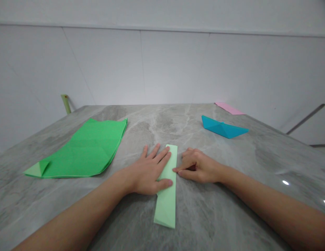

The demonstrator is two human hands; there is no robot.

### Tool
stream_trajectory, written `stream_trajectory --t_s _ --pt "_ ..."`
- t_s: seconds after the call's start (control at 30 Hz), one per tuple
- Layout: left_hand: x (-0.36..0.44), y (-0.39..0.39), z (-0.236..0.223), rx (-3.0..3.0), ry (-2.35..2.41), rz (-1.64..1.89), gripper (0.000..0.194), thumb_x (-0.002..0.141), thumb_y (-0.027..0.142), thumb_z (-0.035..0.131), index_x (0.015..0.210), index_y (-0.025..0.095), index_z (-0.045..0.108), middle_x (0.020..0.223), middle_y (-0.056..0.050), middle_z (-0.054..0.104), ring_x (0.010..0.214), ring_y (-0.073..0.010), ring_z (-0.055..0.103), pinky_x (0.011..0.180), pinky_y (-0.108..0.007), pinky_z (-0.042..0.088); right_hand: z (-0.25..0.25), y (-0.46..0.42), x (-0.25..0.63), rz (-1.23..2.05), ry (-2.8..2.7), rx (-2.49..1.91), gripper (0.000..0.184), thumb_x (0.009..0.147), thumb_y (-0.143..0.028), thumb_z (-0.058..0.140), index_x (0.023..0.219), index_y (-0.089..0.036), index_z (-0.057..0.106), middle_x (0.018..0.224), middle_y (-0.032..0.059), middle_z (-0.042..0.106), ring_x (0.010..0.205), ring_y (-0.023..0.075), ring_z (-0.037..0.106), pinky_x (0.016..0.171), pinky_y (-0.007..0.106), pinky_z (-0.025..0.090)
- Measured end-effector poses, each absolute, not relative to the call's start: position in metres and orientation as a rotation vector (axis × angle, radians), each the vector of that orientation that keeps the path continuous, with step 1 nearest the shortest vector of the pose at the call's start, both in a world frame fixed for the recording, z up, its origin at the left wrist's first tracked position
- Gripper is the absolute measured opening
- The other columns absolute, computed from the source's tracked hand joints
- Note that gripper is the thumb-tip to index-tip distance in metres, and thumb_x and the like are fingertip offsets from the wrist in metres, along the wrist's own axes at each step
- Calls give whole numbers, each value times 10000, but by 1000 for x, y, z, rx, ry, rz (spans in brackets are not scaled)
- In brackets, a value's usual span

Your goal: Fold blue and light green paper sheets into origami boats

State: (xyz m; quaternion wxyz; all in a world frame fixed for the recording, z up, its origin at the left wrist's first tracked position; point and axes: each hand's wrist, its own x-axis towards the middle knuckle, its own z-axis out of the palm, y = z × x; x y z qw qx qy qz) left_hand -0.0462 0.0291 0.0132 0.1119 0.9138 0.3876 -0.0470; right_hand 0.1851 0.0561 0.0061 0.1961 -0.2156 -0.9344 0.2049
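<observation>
A light green paper [166, 205], folded into a narrow strip, lies lengthwise in front of me on the table. My left hand [153, 172] rests flat across its left side, fingers spread, covering part of the strip. At the strip's right edge is my right hand [197, 165], its thumb and index finger pinched together at the paper's border and the other fingers curled in. The fingertips hide whether any paper is between them.
On the left lies a stack of bright green paper [91, 150] with one corner folded up. A blue folded paper boat [225, 129] sits at the right, with a pink paper [229, 108] behind it near the far edge. The grey marbled table [162, 120] meets a white wall [172, 66].
</observation>
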Motion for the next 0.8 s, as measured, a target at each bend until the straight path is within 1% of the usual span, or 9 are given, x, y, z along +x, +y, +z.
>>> stream_trajectory --t_s 0.07,0.17,0.33,0.4,0.5,0.53,0.63,0.7,0.8 --pt "-46 28 15 2678 1138 -150 895 890 704 268 1540 118 81 1600 -151 -24 1457 -403 -56 1117 -674 44 3 62 186 510 -2605 -747 446 922 -319 522 516 -151 598 463 -26 512 504 91 395 621 275 324" --pt "-46 27 19 2668 1128 -187 915 881 701 305 1541 114 60 1594 -161 -49 1455 -399 -73 1117 -673 36 0 69 187 494 -2555 -988 456 939 -360 481 577 -145 655 475 -24 526 491 89 386 573 257 309" --pt "-45 24 22 2690 1093 -200 914 883 665 356 1537 96 67 1588 -185 -56 1456 -396 -69 1113 -679 32 6 73 184 359 -2414 -1401 400 933 -376 458 795 -172 774 565 25 646 513 125 505 543 256 313" --pt "-44 23 19 2703 1103 -183 813 924 570 351 1533 92 101 1595 -184 -15 1464 -381 -35 1117 -676 50 7 71 182 225 -2396 -1495 373 936 -340 447 881 -191 785 634 63 694 584 162 565 592 275 347" --pt "-42 25 11 2710 1247 -80 581 981 353 271 1517 137 211 1609 -143 89 1472 -362 53 1114 -675 121 7 67 178 103 -2407 -1515 330 922 -291 461 972 -193 772 704 85 700 697 199 589 687 303 385" --pt "-41 27 8 2702 1334 -27 543 982 320 264 1501 157 265 1608 -134 129 1468 -371 93 1105 -680 148 6 65 177 106 -2408 -1494 313 911 -283 478 993 -185 765 725 86 689 734 206 588 716 311 395" --pt "-41 34 5 2631 1641 148 472 970 345 342 1387 156 456 1531 -173 331 1393 -403 298 1074 -669 236 6 55 175 214 -2388 -1403 282 883 -264 532 1022 -163 755 804 94 650 821 213 578 773 325 418" --pt "-42 39 6 2561 1785 248 435 955 380 400 1263 123 569 1361 -203 503 1255 -379 462 1041 -594 338 8 48 173 325 -2397 -1300 264 876 -259 558 1029 -184 759 845 88 631 845 206 571 794 332 426" --pt "-43 42 8 2513 1861 361 397 929 403 472 1116 102 651 1122 -181 594 1092 -331 539 967 -479 433 12 39 172 442 -2500 -1088 246 858 -256 604 1051 -244 757 879 75 606 877 202 555 820 352 429"
